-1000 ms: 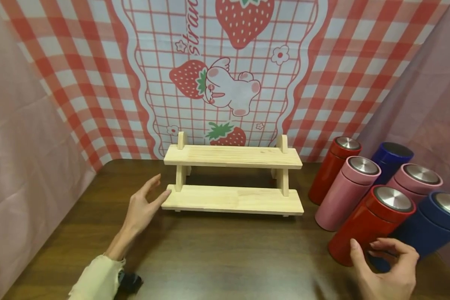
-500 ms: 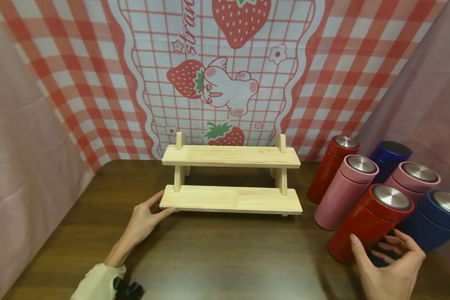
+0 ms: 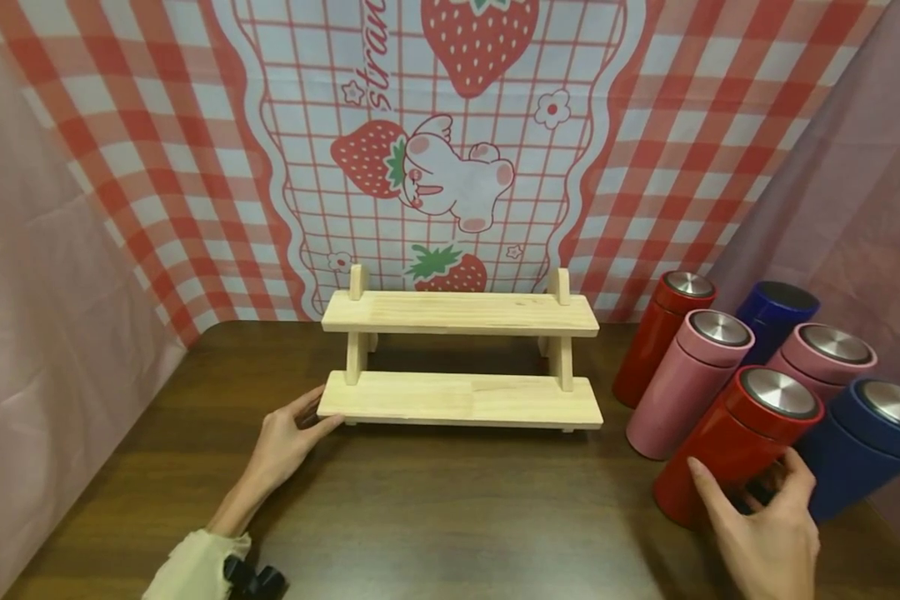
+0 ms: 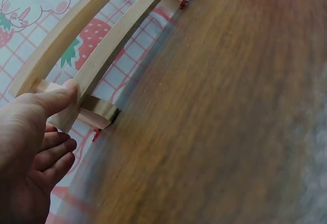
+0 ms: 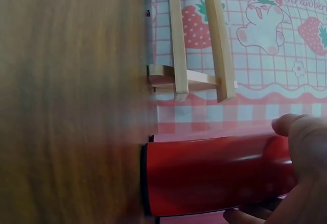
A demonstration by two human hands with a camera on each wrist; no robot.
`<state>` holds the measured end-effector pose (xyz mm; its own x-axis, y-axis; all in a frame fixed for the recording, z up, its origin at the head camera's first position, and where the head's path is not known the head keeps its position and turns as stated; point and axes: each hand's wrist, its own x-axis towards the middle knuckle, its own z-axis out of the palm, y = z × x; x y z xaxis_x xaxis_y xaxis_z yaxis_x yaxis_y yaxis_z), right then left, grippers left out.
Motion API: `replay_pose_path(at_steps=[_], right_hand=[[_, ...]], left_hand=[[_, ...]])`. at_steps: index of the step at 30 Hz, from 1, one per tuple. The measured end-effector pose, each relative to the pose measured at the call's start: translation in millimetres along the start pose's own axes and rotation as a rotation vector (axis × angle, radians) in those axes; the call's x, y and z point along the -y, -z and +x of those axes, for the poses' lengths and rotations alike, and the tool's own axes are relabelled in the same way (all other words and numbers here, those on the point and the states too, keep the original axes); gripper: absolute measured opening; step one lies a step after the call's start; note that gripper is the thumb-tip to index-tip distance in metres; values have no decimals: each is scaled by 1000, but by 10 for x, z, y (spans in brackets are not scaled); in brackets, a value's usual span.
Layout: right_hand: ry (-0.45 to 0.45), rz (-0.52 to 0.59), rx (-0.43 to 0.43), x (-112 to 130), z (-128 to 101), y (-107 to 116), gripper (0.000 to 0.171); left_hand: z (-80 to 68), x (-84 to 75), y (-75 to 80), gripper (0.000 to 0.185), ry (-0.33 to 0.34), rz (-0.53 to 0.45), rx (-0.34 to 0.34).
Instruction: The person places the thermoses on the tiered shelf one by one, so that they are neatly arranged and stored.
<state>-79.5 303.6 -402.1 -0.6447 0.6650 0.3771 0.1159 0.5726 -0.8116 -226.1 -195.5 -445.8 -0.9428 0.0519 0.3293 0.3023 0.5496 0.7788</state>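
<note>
A two-tier wooden display shelf [image 3: 461, 398] stands in the middle of the table. My left hand [image 3: 283, 446] grips the left end of its lower board. In the left wrist view, the thumb of that hand [image 4: 30, 137] lies on the board's front edge, with the fingers bent beyond its end. On the right, my right hand [image 3: 768, 525] holds the front red thermos bottle [image 3: 727, 442] by its side. The thumb is on the bottle's left and the fingers are partly hidden behind it. The right wrist view shows the red bottle [image 5: 214, 175] with its base at the tabletop.
Near the held bottle stand a pink thermos [image 3: 686, 392], another red one [image 3: 656, 342], a dark blue one [image 3: 776, 312], a second pink one [image 3: 825, 358] and a blue one [image 3: 862, 450]. A strawberry-print cloth [image 3: 450, 167] hangs behind the shelf.
My left hand has moved right from beside the shelf and taken hold of its lower board. My right hand has closed in around the front red thermos bottle.
</note>
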Motion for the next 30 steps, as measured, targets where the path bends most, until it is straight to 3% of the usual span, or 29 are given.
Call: replay_pose_path(at_steps=[7,18,30], right_hand=[[-5,-82,42,6,54,36,89],[24,5,30,18,86,5,88],[178,84,3,176,38,-10,83]], left_hand=[[-17,1,10,62,-12,17,-2],[-9,10,26,63,-6,6,0],[7,24,7,62,-16,-1,-4]])
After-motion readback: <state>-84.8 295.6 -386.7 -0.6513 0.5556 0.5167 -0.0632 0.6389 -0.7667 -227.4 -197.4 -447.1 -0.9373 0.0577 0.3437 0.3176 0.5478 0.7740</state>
